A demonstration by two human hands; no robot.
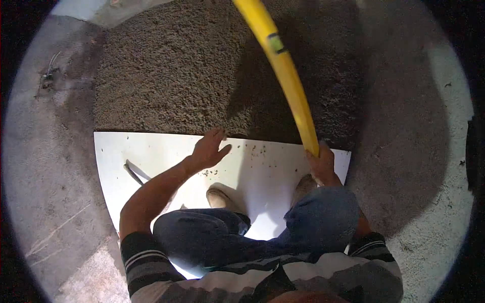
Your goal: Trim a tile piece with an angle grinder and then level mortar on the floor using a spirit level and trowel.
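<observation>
A long yellow spirit level (pixel 293 93) with a small vial window reaches up and away over the grainy mortar bed (pixel 166 76). Its near end is gripped in my right hand (pixel 323 164), beside my right knee. My left hand (pixel 207 150) holds nothing; its thumb stands apart from the fingers, above the far edge of the white board (pixel 273 177). The fingertips come up to where the board meets the mortar, and I cannot tell if they touch it. Both my shoes rest on this board.
A dark, slim handle-like thing (pixel 134 174) lies on the board's left part. Small crumbs (pixel 209 172) of mortar dot the board. Rough grey walls (pixel 404 126) rise on both sides. A wisp of dry debris (pixel 48 78) shows at the left.
</observation>
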